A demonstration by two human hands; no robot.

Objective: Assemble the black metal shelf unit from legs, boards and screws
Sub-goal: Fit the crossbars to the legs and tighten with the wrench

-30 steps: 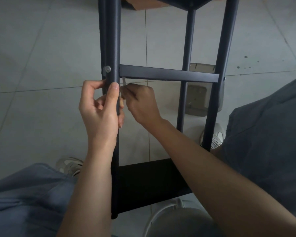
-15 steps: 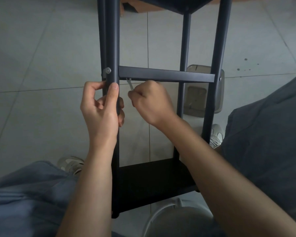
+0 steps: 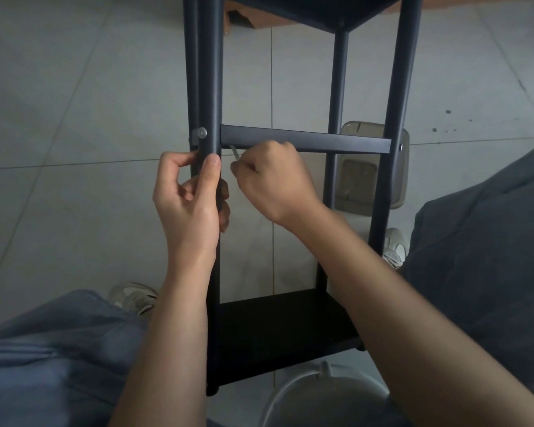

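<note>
The left hand is wrapped around the near leg of the shelf unit at centre frame, just below a silver screw. At its 3 o'clock, the right hand pinches a small metal key under the crossbar. A black board sits at 6 o'clock.

Shelf legs matt black metal; screw shiny; floor smooth tile.
</note>
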